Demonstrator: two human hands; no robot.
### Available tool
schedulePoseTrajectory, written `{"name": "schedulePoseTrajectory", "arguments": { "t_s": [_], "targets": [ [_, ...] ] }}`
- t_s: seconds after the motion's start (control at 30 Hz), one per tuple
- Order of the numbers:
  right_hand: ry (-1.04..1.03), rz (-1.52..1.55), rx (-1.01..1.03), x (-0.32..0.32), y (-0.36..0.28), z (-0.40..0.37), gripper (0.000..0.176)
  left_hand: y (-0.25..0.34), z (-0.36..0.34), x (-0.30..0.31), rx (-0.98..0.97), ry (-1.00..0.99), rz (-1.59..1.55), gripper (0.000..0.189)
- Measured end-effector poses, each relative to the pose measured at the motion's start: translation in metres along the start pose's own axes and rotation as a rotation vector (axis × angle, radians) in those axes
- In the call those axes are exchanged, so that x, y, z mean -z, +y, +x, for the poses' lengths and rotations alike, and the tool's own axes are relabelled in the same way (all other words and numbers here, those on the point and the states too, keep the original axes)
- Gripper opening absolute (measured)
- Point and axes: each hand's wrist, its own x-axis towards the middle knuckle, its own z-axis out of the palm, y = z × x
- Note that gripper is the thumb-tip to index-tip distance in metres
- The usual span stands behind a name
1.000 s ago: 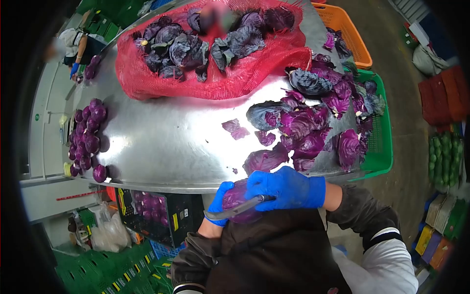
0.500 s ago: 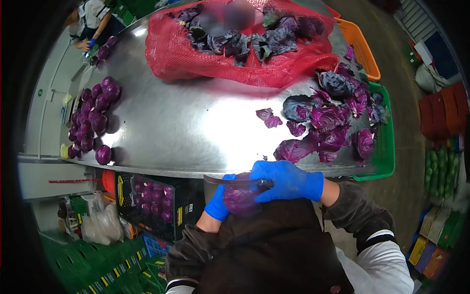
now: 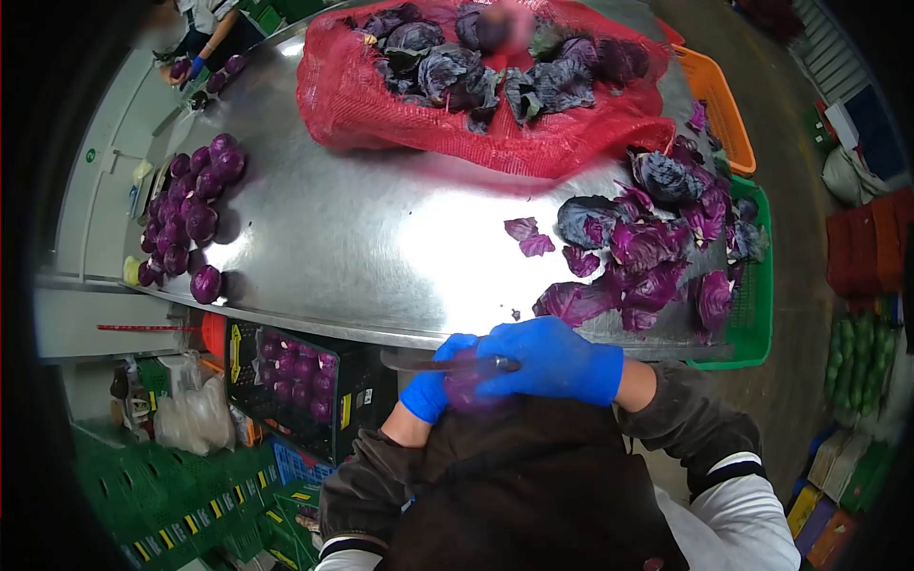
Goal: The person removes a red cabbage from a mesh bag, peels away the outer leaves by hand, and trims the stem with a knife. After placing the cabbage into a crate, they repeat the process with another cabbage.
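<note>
At the near table edge, my blue-gloved left hand (image 3: 428, 388) holds a purple cabbage (image 3: 466, 385) from its left side. My blue-gloved right hand (image 3: 557, 360) grips the dark handle of a knife (image 3: 414, 363) and also rests against the cabbage. The blade points left, across the top of the cabbage and over my left fingers. The cabbage is partly hidden by both hands and somewhat blurred. Loose purple leaves (image 3: 576, 303) lie on the table just beyond my right hand.
Beyond on the metal table (image 3: 362, 257) lies a red mesh bag (image 3: 419, 143) of cabbages. Trimmed cabbages (image 3: 200, 222) are piled left. Green (image 3: 757, 314) and orange (image 3: 714, 100) crates stand right; a black crate (image 3: 305, 381) of cabbages stands lower left. A co-worker (image 3: 205, 33) is at upper left.
My right hand has shifted slightly left over the cabbage, and the knife has moved left and slightly down. The co-worker's hands have moved apart. The whole view has shifted slightly.
</note>
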Motion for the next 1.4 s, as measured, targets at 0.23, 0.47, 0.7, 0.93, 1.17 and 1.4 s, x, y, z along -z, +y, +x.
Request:
{"name": "schedulePoseTrajectory", "arguments": {
  "t_s": [0.23, 0.47, 0.7, 0.93, 1.17, 1.4],
  "targets": [
    [-0.171, 0.339, -0.035, 0.005, 0.028, 0.007, 0.023, -0.008, -0.002, -0.026, 0.473, 0.295, -1.820, 0.031],
    [-0.148, 0.516, -0.205, -0.004, 0.028, 0.017, 0.013, 0.030, -0.005, 0.004, 0.344, 0.302, -2.073, 0.037],
    [-0.232, 0.597, -0.462, -0.012, 0.012, 0.047, 0.009, 0.008, -0.024, -0.015, 0.297, 0.369, -2.128, 0.041],
    [-0.473, 0.194, -0.170, -0.022, -0.015, 0.089, 0.022, 0.015, -0.048, 0.004, -0.106, 0.493, -0.938, 0.032],
    [-0.602, 0.347, -0.403, -0.064, -0.030, 0.141, 0.017, -0.036, -0.088, -0.035, 0.129, 0.640, -1.886, 0.031],
    [-0.660, 0.404, -0.567, -0.122, -0.074, 0.197, 0.016, -0.019, -0.182, 0.002, 0.338, 0.839, -2.099, 0.027]
  ]
}}
